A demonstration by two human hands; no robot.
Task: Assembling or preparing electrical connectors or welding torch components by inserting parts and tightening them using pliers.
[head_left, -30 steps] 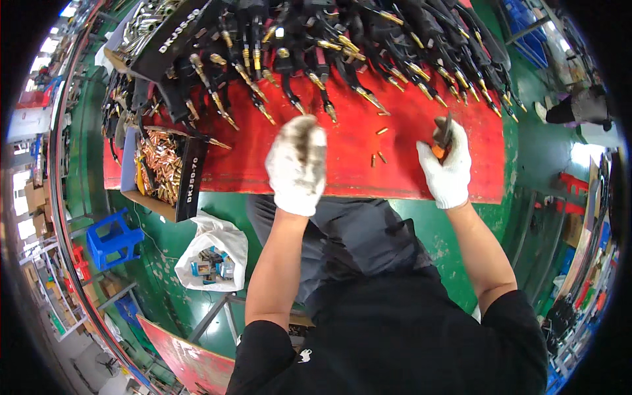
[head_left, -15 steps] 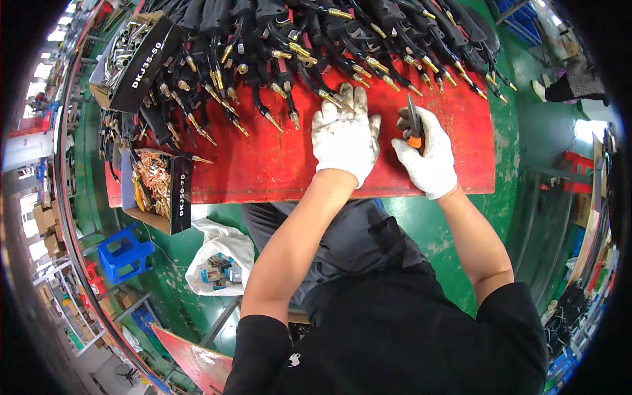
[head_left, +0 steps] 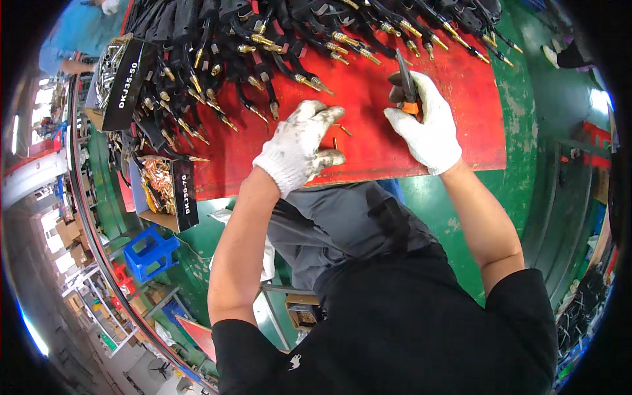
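My left hand (head_left: 301, 143), in a stained white glove, hovers over or rests on the red table (head_left: 461, 145). Its thumb and fingers are apart and point right. Just off its fingertips lie small brass pins (head_left: 343, 130) on the red surface. My right hand (head_left: 429, 128), gloved in white, is closed round pliers (head_left: 405, 79) with an orange grip, their dark jaws pointing away from me. Beyond both hands, black welding torches (head_left: 296, 39) lie heaped along the far side, brass ends (head_left: 307, 82) toward me.
At the left edge of the table a box of silver sleeves (head_left: 123, 92) stands behind a box of copper-coloured tips (head_left: 181, 191). A blue stool (head_left: 151, 253) is on the green floor. A person in blue (head_left: 82, 33) is at the far left; another person's leg (head_left: 573, 56) shows far right.
My left hand has moved left and toward me, turning from palm-up with fingers pointing away to fingers pointing right. The small brass pins now show beside it. The pliers stay in my right hand.
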